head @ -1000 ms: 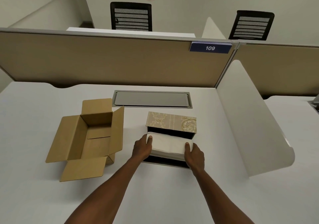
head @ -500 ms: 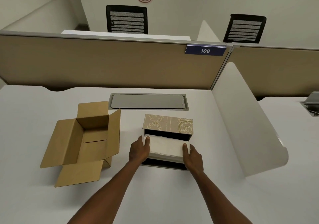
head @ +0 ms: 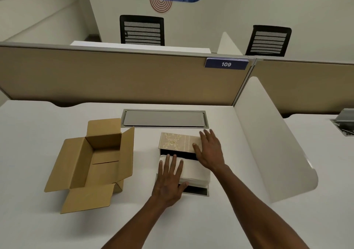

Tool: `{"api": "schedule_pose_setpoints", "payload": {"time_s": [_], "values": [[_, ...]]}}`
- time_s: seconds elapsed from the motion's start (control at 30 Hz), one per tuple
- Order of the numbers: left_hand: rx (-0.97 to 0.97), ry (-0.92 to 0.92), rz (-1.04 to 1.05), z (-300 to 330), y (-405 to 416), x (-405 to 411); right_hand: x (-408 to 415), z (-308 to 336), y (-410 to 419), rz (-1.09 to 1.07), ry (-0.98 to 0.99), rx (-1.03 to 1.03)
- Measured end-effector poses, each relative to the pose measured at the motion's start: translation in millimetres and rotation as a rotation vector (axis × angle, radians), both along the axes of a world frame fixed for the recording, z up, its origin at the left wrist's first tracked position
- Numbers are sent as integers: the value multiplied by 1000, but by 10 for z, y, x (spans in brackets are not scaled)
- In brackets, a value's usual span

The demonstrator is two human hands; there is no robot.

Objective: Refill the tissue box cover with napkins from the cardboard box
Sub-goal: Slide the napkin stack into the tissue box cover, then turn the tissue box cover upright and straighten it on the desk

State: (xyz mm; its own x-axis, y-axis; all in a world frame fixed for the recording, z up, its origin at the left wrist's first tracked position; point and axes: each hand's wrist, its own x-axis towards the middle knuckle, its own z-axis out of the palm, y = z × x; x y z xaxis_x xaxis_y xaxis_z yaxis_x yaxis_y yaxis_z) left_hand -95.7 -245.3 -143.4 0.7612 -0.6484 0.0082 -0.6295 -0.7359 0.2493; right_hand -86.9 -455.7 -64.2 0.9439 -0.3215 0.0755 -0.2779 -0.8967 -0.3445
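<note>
A white stack of napkins (head: 195, 171) lies in the black base (head: 197, 191) of the tissue box cover at the desk's middle. The cover's beige patterned lid (head: 177, 142) stands open behind the stack. My left hand (head: 169, 179) rests flat on the left half of the napkins, fingers spread. My right hand (head: 209, 151) reaches over the right end of the lid, fingers apart and touching it. The cardboard box (head: 93, 164) sits to the left with its flaps open, and its inside shows nothing.
A grey cable hatch (head: 164, 118) is set into the white desk (head: 57, 225) behind the cover. A tan partition (head: 115, 76) closes the back. A white curved divider (head: 272, 153) stands along the right side.
Both hands have let go of the ends of the napkin stack. The left hand now lies flat on top of it and the right hand has moved up onto the lid.
</note>
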Motion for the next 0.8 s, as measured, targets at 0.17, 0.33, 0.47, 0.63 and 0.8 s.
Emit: {"api": "schedule_pose_setpoints", "payload": {"time_s": [0.17, 0.33, 0.47, 0.63, 0.8], "values": [[86, 32, 38, -49, 40, 30, 189, 60, 77, 166, 246, -28], [98, 23, 33, -24, 23, 14, 251, 184, 188, 102, 238, -42], [126, 33, 10, 8, 18, 36, 200, 224, 225, 113, 277, -59], [85, 50, -1, -5, 23, 15, 168, 286, 305, 126, 358, -25], [77, 70, 18, -11, 26, -13, 187, 313, 327, 152, 410, -9]]}}
